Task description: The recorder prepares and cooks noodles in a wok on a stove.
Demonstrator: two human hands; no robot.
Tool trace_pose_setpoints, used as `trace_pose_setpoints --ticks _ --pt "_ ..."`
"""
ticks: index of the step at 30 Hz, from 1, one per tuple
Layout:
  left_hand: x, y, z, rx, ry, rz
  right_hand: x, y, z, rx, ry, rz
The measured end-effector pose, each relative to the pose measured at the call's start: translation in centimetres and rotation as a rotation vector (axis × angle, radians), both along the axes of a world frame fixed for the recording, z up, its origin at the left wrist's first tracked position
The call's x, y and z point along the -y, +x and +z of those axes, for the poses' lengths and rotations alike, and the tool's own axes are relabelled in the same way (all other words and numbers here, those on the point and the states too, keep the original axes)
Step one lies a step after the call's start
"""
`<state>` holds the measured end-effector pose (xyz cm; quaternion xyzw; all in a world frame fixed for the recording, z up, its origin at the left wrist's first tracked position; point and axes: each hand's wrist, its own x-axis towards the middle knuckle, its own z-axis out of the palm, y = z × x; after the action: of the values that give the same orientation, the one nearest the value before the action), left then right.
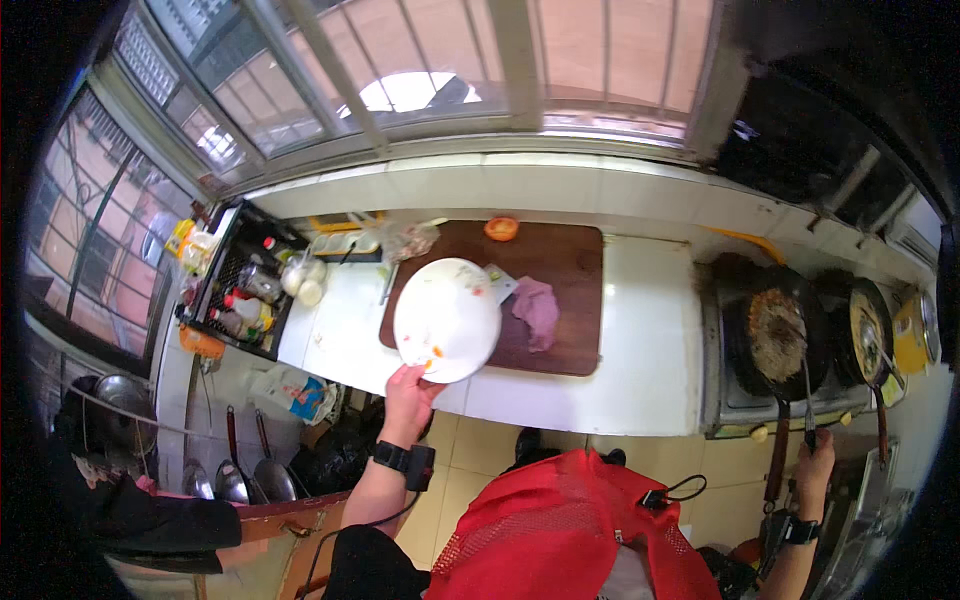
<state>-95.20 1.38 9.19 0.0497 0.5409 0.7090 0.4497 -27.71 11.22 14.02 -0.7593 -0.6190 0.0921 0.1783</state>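
Observation:
My left hand (409,401) grips the near rim of a white oval plate (448,319), which has floral marks and orange bits near the thumb. The plate is above the left part of a brown cutting board (574,300). A pink cloth (537,311) lies on the board, beside a partly covered cleaver blade (501,285). At the right, my right hand (815,459) holds the dark handle of a metal cooking utensil (808,409). Its far end rests in a wok (814,330) of browned food (776,337) on the gas stove (731,409).
A second pan (870,337) with a ladle sits on the stove's right side, by a yellow container (911,337). An orange bowl (501,228) stands behind the board. Left are a black bottle rack (244,277) and hanging ladles (234,480). The counter's front edge (570,431) faces me.

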Motion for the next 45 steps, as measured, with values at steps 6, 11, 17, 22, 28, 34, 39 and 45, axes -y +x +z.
trace_pose_setpoints --ticks 6,11,17,22,28,34,39,45 --pt "3.4 -10.8 -5.9 -0.063 -0.106 0.248 -2.8 -0.2 -3.4 -0.075 -0.011 -0.005" --pt "1.0 -13.3 -10.4 -0.021 -0.167 0.269 -3.4 -2.8 -2.8 -0.335 -0.177 -0.195" --pt "-0.5 -13.5 -11.9 -0.104 -0.329 0.101 -1.7 0.2 -4.6 -0.465 -0.084 -0.255" --pt "-0.2 -7.8 -8.6 -0.707 -0.652 -0.566 -0.9 -2.6 -3.2 -0.239 -0.107 -0.154" --pt "-1.6 -4.0 -9.4 -1.209 -0.463 -0.485 0.2 -7.4 2.6 -0.453 -0.149 -0.279" --pt "0.0 -0.4 -2.1 -1.212 -0.377 -0.435 0.8 -7.1 4.4 -0.764 -0.065 -0.402" --pt "-3.4 5.9 8.2 -1.371 -0.334 -0.597 1.8 -5.3 5.2 -0.88 -0.131 -0.312" --pt "-15.6 19.8 15.1 -1.582 0.02 -1.031 3.6 -4.9 5.9 -1.051 -0.189 -0.191"
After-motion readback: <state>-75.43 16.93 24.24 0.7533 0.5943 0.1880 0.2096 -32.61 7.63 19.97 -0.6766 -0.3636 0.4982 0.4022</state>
